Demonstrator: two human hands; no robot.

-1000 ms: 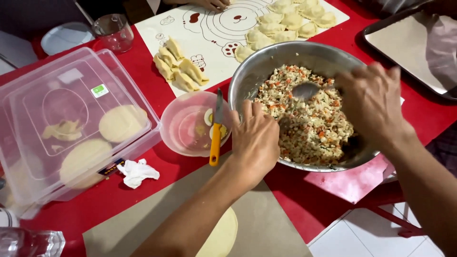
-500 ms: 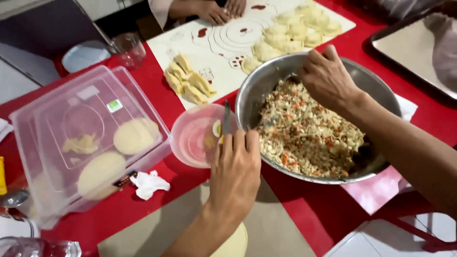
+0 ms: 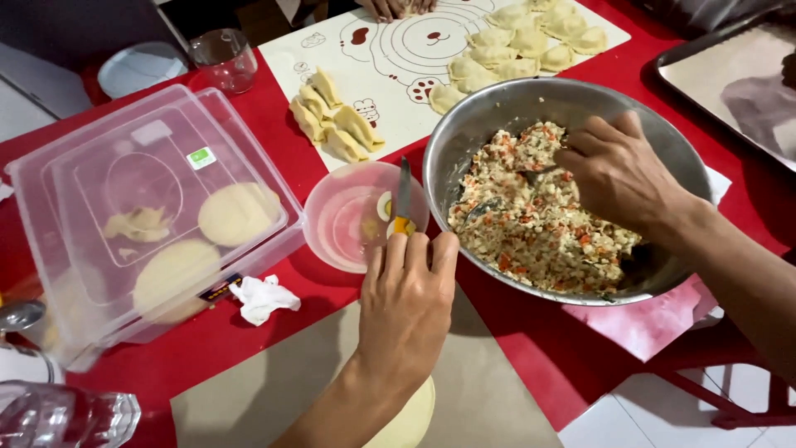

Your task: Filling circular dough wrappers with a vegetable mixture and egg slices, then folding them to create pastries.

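Right hand [image 3: 618, 170], right of centre, sits inside the steel mixing bowl [image 3: 663, 141], its grip clenched on the handle of a spoon [image 3: 531, 174] whose end lies in the filling. The filling [image 3: 539, 224] is a loose crumbly mix, pale with orange and green flecks, heaped toward the lower side of the bowl. Judged soft and moist: it will likely cling to metal and drop off a tilted spoon. The bowl looks stiff and smooth-walled, and heavy with its load; the rim is the place to steady it.

Left hand [image 3: 406, 299], lower centre, rests palm down on the tabletop [image 3: 274, 332] just beside the bowl's lower-left rim. Its fingertips meet the orange handle of a small knife [image 3: 402, 199], whose blade lies across a pink plastic bowl [image 3: 332, 224]. Whether the grip is closed on the handle cannot be told. The knife is light and stiff; take it by the handle, as the blade is bare.

A disc of pale dough [image 3: 410, 415] shows under the left wrist on a tan mat [image 3: 249, 406]. Folded dumplings [image 3: 332, 120] lie on a printed white mat [image 3: 390, 91] at upper centre. A clear lidded box [image 3: 157, 216] holding dough rounds stands at left.
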